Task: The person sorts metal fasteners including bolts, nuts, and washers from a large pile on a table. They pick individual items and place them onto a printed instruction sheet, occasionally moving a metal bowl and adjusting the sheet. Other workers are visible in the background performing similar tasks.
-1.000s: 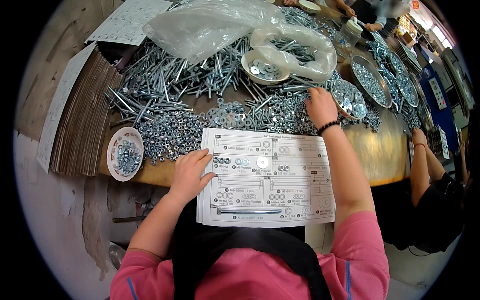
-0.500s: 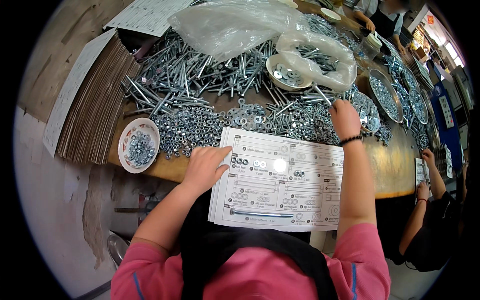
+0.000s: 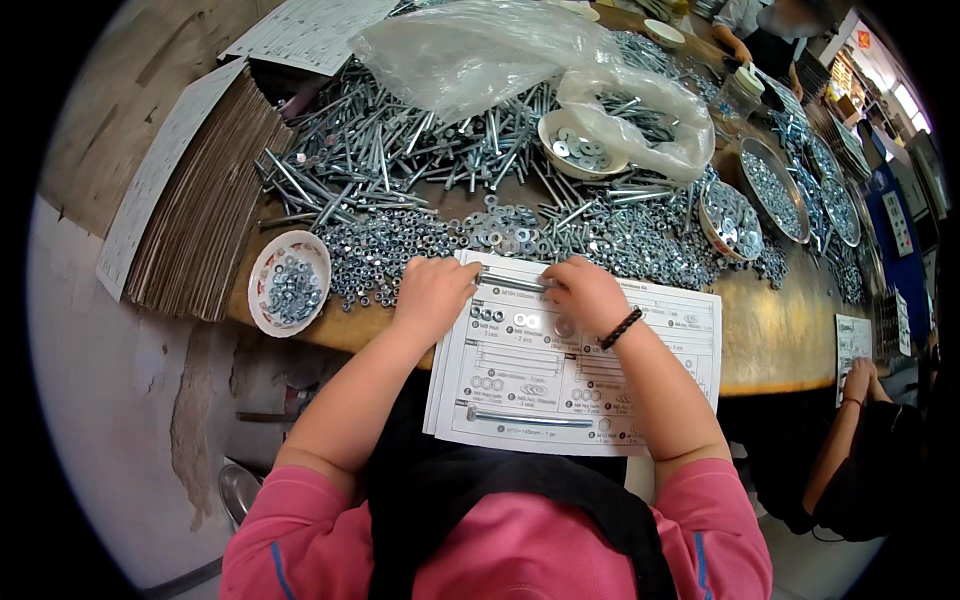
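A long silver bolt (image 3: 513, 282) lies across the top row of a printed card (image 3: 520, 385), with both hands at it. My left hand (image 3: 432, 292) has its fingertips closed on the bolt's left end, by the card's upper left corner. The fingers of my right hand (image 3: 585, 294) are closed on the other end, which they partly hide. Small hex nuts (image 3: 487, 315) sit in a row below it. Another long bolt (image 3: 530, 416) lies along the card's lower part. My right hand and forearm cover part of the card's right half.
Loose nuts (image 3: 380, 255), washers (image 3: 505, 230) and heaped bolts (image 3: 400, 140) spread beyond the card. Bowls stand left (image 3: 255, 290), mid-back (image 3: 610, 168) and right (image 3: 712, 228). Clear plastic bags (image 3: 480, 50) drape the heap. Stacked cards (image 3: 195, 190) stand left; co-workers (image 3: 840, 440) sit right.
My right hand has come left and nearer from the heap, bringing the bolt onto the card's top row. My left hand has shifted up to the bolt's end. The card has slid slightly right.
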